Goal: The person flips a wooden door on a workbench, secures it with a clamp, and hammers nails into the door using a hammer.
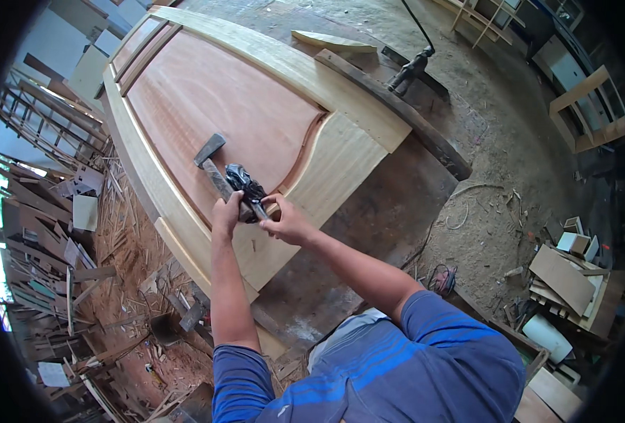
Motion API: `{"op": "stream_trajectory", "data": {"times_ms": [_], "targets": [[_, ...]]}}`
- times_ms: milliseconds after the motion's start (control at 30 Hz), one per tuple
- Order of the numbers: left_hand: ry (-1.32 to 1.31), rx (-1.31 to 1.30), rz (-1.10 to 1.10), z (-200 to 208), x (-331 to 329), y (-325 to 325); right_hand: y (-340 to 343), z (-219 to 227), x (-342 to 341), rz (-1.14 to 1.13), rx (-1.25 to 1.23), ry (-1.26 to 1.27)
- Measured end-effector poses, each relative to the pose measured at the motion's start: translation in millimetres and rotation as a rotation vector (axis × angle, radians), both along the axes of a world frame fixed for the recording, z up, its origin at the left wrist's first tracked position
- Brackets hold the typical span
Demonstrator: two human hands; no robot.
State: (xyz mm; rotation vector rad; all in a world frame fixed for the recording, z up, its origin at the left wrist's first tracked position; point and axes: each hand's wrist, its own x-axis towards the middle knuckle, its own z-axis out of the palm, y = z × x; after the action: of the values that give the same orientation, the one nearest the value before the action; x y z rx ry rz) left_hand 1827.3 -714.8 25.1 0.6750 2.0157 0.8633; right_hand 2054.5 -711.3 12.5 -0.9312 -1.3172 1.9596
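Observation:
Both hands are together over the near end of a wooden door (346,163) with a pinkish inset panel. Between them is a crumpled, shiny black plastic bag (244,180). My left hand (226,216) is closed on its left side, thumb pressed against it. From the right, my right hand (289,223) pinches the bag's narrow, twisted lower end; whether something small is inside the fingers is hidden. A hammer (211,149) with a dark metal head lies just beyond the left hand, its wooden handle running back beside the bag. Whether the left fingers also touch that handle I cannot tell.
The door rests on a dark worktable (369,211). A wooden bar (397,113) and a black power tool (411,70) with a cable lie at the right. Scrap wood (44,233) and shavings cover the left floor; board offcuts (566,278) are stacked at the right.

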Motion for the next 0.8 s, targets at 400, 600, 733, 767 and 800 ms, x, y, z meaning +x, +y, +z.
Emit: {"op": "stream_trajectory", "data": {"times_ms": [400,600,733,767,800], "targets": [[1.047,0.125,-0.025,-3.7,34.2,-18.2,140.0,-10.3,114.7,-0.175,0.076,0.147],[0.81,0.778,-0.285,36.3,129.5,14.7,122.5,-12.7,107.0,-0.274,-0.315,0.311],[0.9,0.633,-0.395,19.6,121.5,2.3,125.3,5.2,100.6,-0.396,-0.487,0.366],[0.952,0.556,-0.369,11.0,110.5,-1.0,129.4,5.3,102.1,-0.434,-0.538,0.395],[0.994,0.53,-0.298,5.7,102.1,-4.3,131.8,15.6,102.3,-0.481,-0.565,0.369]]}}
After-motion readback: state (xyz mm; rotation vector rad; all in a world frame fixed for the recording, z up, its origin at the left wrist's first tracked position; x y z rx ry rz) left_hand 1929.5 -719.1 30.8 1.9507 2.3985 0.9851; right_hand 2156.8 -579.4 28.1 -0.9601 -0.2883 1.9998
